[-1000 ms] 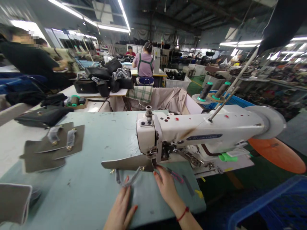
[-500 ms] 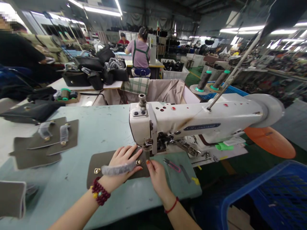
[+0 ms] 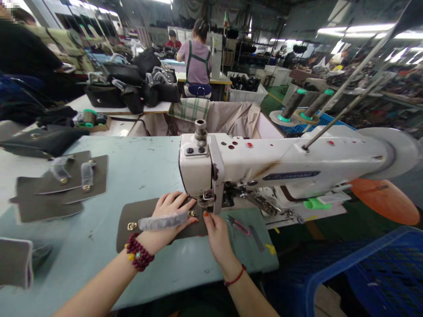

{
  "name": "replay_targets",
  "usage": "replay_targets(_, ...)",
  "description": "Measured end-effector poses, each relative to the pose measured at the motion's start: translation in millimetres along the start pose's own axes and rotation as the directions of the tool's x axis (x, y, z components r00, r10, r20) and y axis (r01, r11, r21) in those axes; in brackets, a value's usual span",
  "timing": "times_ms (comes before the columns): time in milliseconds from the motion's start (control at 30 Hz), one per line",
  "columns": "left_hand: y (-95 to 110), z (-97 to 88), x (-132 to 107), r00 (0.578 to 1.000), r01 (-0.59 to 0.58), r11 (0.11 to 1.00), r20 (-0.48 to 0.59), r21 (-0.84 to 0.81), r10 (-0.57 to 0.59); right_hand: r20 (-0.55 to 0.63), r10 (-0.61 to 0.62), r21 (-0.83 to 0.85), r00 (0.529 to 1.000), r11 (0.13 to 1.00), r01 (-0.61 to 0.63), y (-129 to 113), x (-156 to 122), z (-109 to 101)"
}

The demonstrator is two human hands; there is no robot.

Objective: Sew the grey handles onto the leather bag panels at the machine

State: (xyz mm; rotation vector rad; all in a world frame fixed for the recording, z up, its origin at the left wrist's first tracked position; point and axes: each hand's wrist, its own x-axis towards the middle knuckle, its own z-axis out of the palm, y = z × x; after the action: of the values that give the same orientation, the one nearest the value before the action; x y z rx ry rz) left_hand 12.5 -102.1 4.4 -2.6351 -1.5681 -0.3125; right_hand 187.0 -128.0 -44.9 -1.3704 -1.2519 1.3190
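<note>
A grey-brown leather panel (image 3: 132, 215) with a plastic-wrapped strap (image 3: 158, 221) and gold rings lies flat on the pale green table (image 3: 142, 167), its right end under the head of a white sewing machine (image 3: 264, 167). My left hand (image 3: 170, 211) rests on top of the panel over the strap, fingers spread and pressing down next to the needle. My right hand (image 3: 214, 231) holds the panel's near right edge just below the presser foot, fingers bent against it.
Several similar panels (image 3: 59, 185) lie stacked at the left. Pink snips (image 3: 238, 224) sit right of my right hand. A blue crate (image 3: 363, 273) stands at lower right. Thread cones (image 3: 291, 105) are behind the machine. Other people work at tables farther back.
A second ago the panel was tilted up at the needle and both hands were low. Now it lies flat, with my left hand pressing on top and my right at its edge.
</note>
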Motion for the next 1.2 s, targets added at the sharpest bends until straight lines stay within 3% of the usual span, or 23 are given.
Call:
replay_targets(167,-2.3,0.2,3.3,1.0,0.012,1.0,0.002,-0.017,-0.012,0.029,0.098,0.123,0.995,0.987,-0.1,1.5,3.7,1.8)
replay_targets(533,-8.9,-1.1,3.5,1.0,-0.014,0.987,0.011,-0.16,0.016,0.11,0.062,0.248,0.992,0.965,-0.087,6.6,-3.4,-5.6)
replay_targets(800,-19.0,9.6,-0.3,0.998,0.054,0.942,0.04,-0.33,-0.044,0.209,0.147,0.481,0.967,0.845,-0.233,12.1,-13.4,-19.1)
replay_targets(1200,-14.9,10.2,-1.4,0.996,0.077,0.96,-0.026,-0.268,-0.087,0.202,0.0,0.247,0.979,0.968,-0.051,3.6,-11.1,-16.1)
